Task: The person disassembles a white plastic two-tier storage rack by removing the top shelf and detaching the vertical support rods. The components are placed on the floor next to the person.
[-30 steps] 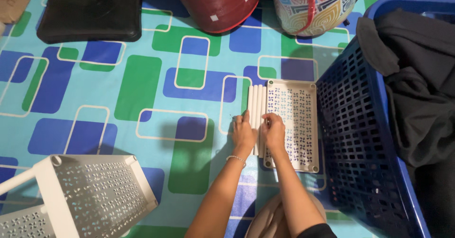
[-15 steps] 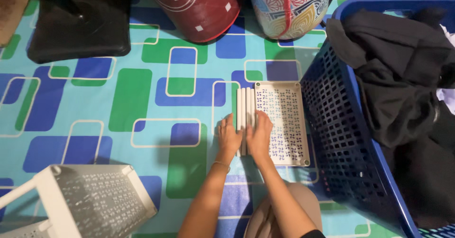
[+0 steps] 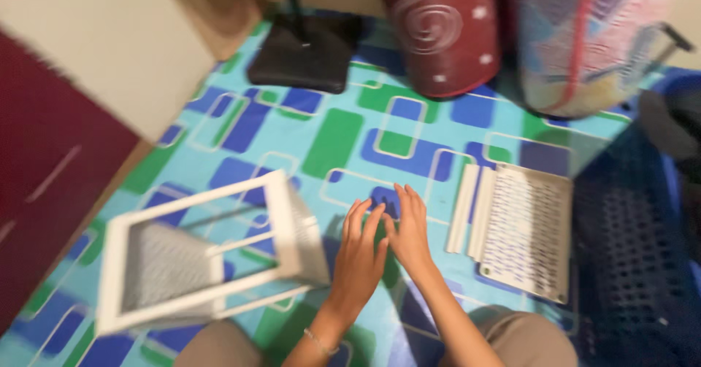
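Note:
The frame is blurred by motion. My left hand (image 3: 359, 254) and my right hand (image 3: 409, 232) hover side by side over the patterned floor mat (image 3: 328, 144), fingers spread, holding nothing. To their right lie several white tubes (image 3: 467, 208) next to a white perforated shelf panel (image 3: 527, 228). To their left stands a white partly built shelf frame (image 3: 204, 261), its near corner close to my left hand.
A blue laundry basket (image 3: 631, 250) with dark clothes stands at the right. A dark red roll (image 3: 442, 31) and a colourful bundle (image 3: 584, 38) stand at the back. A black stand base (image 3: 303, 60) sits far left of them. A cabinet (image 3: 66, 111) fills the left.
My hands left the tubes and panel and moved left, opening over the mat. The view swung left and up, bringing the shelf frame and the cabinet into sight.

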